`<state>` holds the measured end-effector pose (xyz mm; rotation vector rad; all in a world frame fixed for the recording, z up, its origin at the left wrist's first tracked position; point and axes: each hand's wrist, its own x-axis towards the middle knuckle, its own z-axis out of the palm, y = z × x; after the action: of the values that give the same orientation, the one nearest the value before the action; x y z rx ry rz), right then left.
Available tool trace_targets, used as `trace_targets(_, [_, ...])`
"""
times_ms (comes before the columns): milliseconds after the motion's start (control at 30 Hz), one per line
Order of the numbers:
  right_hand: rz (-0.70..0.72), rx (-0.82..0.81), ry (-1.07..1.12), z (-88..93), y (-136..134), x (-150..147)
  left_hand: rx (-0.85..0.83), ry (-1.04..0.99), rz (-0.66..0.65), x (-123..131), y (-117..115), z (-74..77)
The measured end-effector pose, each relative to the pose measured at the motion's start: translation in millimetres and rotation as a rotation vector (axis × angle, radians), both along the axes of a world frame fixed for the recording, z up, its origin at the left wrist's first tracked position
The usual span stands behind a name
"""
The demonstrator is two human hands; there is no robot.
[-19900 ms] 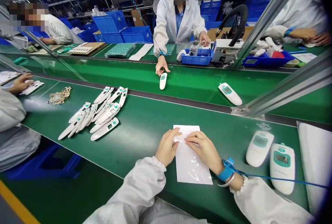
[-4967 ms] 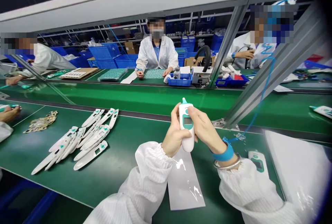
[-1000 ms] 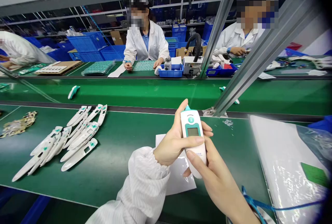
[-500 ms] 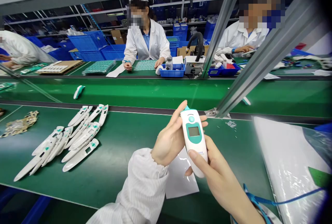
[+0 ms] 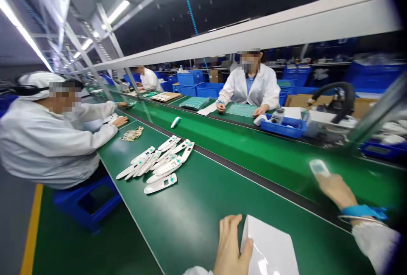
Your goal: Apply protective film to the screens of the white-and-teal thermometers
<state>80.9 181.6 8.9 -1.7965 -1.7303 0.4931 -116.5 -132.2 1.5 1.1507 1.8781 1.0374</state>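
At the right, my right hand (image 5: 337,190) holds a white and teal thermometer (image 5: 319,167) over the green conveyor belt (image 5: 280,160); its outline is slightly blurred. My left hand (image 5: 232,247) is low in the middle, fingers apart and curved, at the left edge of a glossy white sheet (image 5: 271,245) on the green table. Whether it grips the sheet's edge is hard to see, but the fingers look spread. Left of centre lies a pile of white casing parts (image 5: 168,165) with teal buttons.
A seated person (image 5: 54,135) works at the left beside yellowish parts (image 5: 132,134). Another person (image 5: 251,86) sits across the belt behind a blue tray (image 5: 282,126). Another thermometer (image 5: 175,122) lies on the belt. A metal post (image 5: 378,109) slants at the right.
The view has swung left. My right hand has carried the thermometer away from my left hand and out over the belt. My left hand has let go of it and moved down to the sheet.
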Motion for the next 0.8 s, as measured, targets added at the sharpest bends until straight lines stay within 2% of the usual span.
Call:
trace_targets(100, [-0.149,-0.005,-0.024,-6.9,8,-4,-0.040,-0.064,-0.014,5,3,-5.8])
trace_targets(200, [-0.215,0.084,-0.035,-9.7,-5,-10,-0.051,-0.106,-0.030,4,8,-4.9])
trace_targets(300, [-0.049,0.145,-0.058,-3.7,-34,-9,0.004,-0.086,-0.049,0,15,-8.1])
trace_targets(367, [0.138,0.112,-0.055,0.7,-62,-6,0.062,-0.054,-0.027,-3,21,-15.5])
trace_targets(433, [0.260,0.042,-0.014,2.2,-98,-3,0.063,-0.066,-0.031,-6,28,-24.6])
trace_targets(500, [0.335,-0.045,0.048,-0.3,-138,-2,0.069,-0.077,-0.052,-9,33,-31.5])
trace_targets(600, [0.393,-0.109,0.145,-9.7,-189,-3,0.093,-0.086,-0.083,-12,39,-33.8])
trace_targets(700, [0.429,-0.135,0.186,-20.2,-216,-1,0.111,-0.084,-0.089,-16,41,-31.0])
trace_targets(800, [0.501,-0.168,0.156,-27.4,-224,0,0.117,-0.073,-0.082,-17,44,-30.3])
